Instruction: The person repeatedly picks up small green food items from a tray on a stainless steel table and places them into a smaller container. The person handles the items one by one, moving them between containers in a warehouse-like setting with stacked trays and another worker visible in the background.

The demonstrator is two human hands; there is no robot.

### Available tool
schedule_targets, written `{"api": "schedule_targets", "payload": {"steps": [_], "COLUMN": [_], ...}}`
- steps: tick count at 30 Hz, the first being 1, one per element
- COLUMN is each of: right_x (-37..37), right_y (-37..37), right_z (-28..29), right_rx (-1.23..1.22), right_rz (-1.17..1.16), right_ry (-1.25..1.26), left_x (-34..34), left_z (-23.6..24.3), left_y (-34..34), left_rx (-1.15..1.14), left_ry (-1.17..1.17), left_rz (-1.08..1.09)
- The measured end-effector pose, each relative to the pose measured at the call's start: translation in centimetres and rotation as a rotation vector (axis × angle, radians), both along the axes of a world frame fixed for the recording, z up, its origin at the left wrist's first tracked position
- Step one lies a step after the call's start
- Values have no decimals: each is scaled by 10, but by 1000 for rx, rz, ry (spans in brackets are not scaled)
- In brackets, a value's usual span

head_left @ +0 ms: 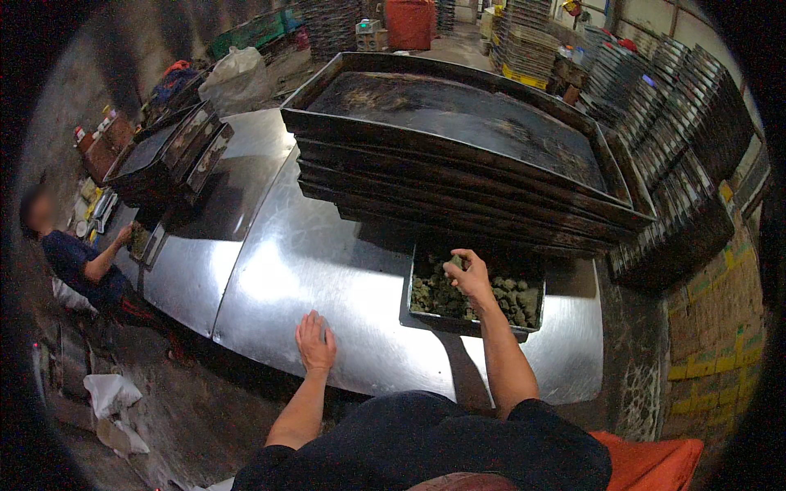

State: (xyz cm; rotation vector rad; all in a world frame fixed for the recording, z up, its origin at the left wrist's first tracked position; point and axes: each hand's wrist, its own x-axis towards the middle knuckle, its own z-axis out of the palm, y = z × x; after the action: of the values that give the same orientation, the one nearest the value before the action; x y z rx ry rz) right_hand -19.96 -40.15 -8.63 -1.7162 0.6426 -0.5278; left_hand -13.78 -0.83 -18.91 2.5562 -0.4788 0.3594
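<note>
My right hand (472, 281) is above a dark rectangular tray (473, 326) filled with rough grey-green lumps (516, 301). Pinched between its thumb and fingers is one small greenish lump (454, 263); what it is made of cannot be told. My left hand (314, 344) is over the near edge of the shiny metal table (327, 282), its fingers stretched out and nothing held. Beyond the lump tray rises a stack of large dark metal trays (458, 123), which overhangs the tray's far end and shades it.
At the left, a co-worker (86, 262) in a dark top reaches toward a small tray (149, 237) at the table's far side, beside more stacked trays (168, 151). Tall tray stacks (684, 106) line the right. A white sack (236, 78) stands behind the table.
</note>
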Motion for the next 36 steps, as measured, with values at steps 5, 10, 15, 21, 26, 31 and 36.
{"api": "schedule_targets", "payload": {"steps": [5, 10, 15, 21, 26, 31, 36], "right_x": [-7, 0, 3, 4, 2, 0, -3], "right_y": [6, -3, 2, 10, 2, 3, 7], "right_z": [19, -17, -30, -8, 8, 6, 8], "right_rx": [119, -288, -458, -605, -292, -328, -28], "right_rz": [16, 93, 133, -101, -197, -138, 52], "right_ry": [125, 221, 138, 87, 120, 69, -16], "left_x": [-1, -2, -2, -2, -3, -2, -2], "left_z": [0, 3, 3, 3, 4, 2, 1], "left_y": [1, 0, 0, 1, -3, -1, 0], "left_rx": [8, 5, 6, 1, 19, 0, 9], "left_ry": [16, 28, 27, 14, 15, 7, 5], "left_rz": [2, -4, 3, 4, 1, 1, 7]}}
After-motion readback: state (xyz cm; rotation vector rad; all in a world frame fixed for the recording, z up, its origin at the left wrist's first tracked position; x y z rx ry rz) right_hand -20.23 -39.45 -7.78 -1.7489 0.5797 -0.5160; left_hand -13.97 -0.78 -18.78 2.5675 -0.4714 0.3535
